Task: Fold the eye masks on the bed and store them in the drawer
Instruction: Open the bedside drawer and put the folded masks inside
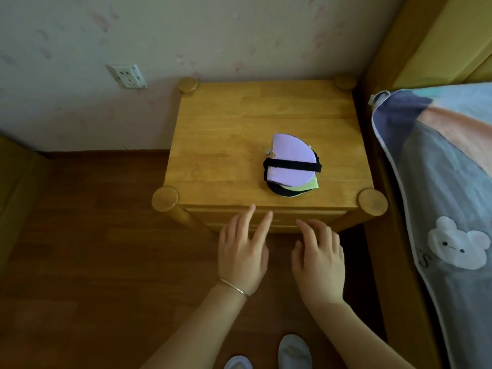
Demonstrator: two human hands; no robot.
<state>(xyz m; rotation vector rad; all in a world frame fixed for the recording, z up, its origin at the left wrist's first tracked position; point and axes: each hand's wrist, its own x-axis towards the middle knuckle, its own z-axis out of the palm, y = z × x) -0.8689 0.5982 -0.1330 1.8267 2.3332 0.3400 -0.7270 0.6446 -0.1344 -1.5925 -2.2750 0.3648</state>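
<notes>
1. A white wall socket [127, 75] sits on the pale pink wallpaper, left of my nightstand's back-left corner.
2. My two light slippers [294, 352] stand on the dark wooden floor [93, 235].
3. A thin silver bracelet [233, 287] circles my wrist.

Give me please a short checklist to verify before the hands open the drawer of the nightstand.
1. Folded eye masks, purple one on top, stacked on the yellow wooden nightstand: ok.
2. Stack away from the front edge: ok.
3. Left hand empty, fingers straight: ok.
4. Right hand empty: ok.
5. Drawer front shut, hands near it: ok.
6. Drawer handle or grip: cannot tell.
</notes>
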